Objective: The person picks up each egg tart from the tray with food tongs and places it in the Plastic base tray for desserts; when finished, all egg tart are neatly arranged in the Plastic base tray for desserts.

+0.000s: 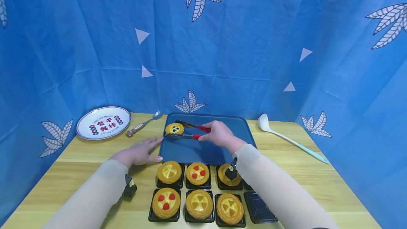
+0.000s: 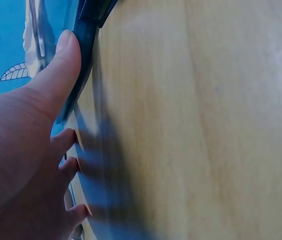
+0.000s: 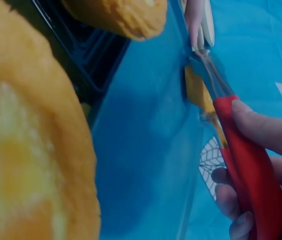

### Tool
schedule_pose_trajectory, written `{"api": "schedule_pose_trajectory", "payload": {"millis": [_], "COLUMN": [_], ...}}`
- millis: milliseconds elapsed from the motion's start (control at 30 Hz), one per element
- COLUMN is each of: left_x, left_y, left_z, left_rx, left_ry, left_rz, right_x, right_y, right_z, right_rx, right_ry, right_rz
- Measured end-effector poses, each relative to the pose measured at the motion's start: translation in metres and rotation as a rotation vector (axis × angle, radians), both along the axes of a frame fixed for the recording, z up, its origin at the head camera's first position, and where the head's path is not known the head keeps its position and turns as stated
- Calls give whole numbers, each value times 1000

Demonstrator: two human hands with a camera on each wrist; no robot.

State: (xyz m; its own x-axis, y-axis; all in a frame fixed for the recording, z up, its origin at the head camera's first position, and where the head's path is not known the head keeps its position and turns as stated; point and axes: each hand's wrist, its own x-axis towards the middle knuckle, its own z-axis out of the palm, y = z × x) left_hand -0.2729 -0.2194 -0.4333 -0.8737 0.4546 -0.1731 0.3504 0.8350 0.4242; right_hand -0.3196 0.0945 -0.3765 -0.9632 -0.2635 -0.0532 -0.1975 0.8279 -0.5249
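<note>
My right hand (image 1: 219,135) grips the red handles of a pair of tongs (image 3: 251,170) above the blue tray (image 1: 203,153). The tongs' two arms stand apart on either side of a tart with dark blue spots (image 1: 174,129), at the tray's left end. Whether the tips touch the tart, I cannot tell. My left hand (image 1: 140,152) lies with spread fingers at the tray's left edge. In the left wrist view its thumb (image 2: 68,55) rests against the tray's side, and the other fingertips are on the wooden table (image 2: 206,125).
In front of the tray stand two rows of tarts, such as a red-spotted tart (image 1: 165,203), in black holders. One black holder (image 1: 260,207) bears no tart. A white plate (image 1: 103,123) and a spoon (image 1: 144,124) lie left; a ladle (image 1: 289,139) lies right. Blue cloth (image 1: 254,45) hangs behind.
</note>
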Motion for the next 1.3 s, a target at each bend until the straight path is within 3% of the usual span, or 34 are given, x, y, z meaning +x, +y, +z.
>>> {"api": "schedule_pose_trajectory", "payload": {"millis": [133,267,700,933,1067,1300], "left_x": [-6,-7,2,-1,-2,1], "left_y": [-3,-5,2,4,3,-2], "left_z": [-11,-14,3,0,-2,-2], "left_rx": [4,17,-7,-7,-13,18], "left_ry": [-4,0,-7,-10,-8,6], "left_rz": [3,0,-4,2,-5,-25], "right_x": [2,2,4,15,24,46], "right_y": [-2,0,13,46,75,132], "right_z": [-3,-4,1,24,44,80], "right_rx": [8,4,-34,-69,-77,-65], "right_ry": [-15,-17,17,44,58,101], "right_rz": [4,-3,-10,49,83,75]}}
